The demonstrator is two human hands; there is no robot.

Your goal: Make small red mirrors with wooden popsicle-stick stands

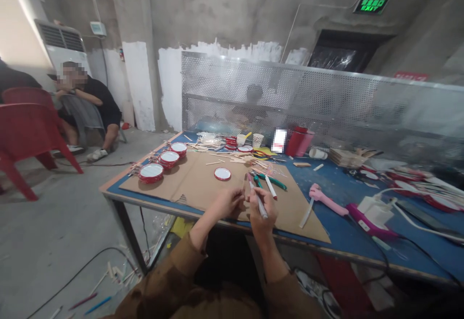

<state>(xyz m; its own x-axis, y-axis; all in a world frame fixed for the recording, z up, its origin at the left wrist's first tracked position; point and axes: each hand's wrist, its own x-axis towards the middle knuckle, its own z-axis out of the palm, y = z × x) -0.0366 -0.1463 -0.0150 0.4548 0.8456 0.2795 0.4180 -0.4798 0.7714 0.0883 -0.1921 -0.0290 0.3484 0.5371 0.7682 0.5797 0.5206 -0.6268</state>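
My right hand (264, 210) is closed around a pale marker-like pen (261, 208), with its pinkish end pointing away from me. Close beside it, my left hand (232, 202) is pinched on a small thin stick-like piece (245, 177); most of it is hidden by the fingers. Both hands are over the near part of a cardboard sheet (203, 191). Beyond them lies a small round drum-like disc (222, 173) with a white face and red rim. Right of the pen are green-handled pliers (277, 183) and a white marker (270, 187).
Stacks of red-rimmed discs (151, 173) stand at the left edge of the blue table (300, 176). Wooden sticks (237, 157) lie at the back. To the right are a pink glue gun (328, 200) and a purple power strip (369, 222). A person (99, 96) sits at far left.
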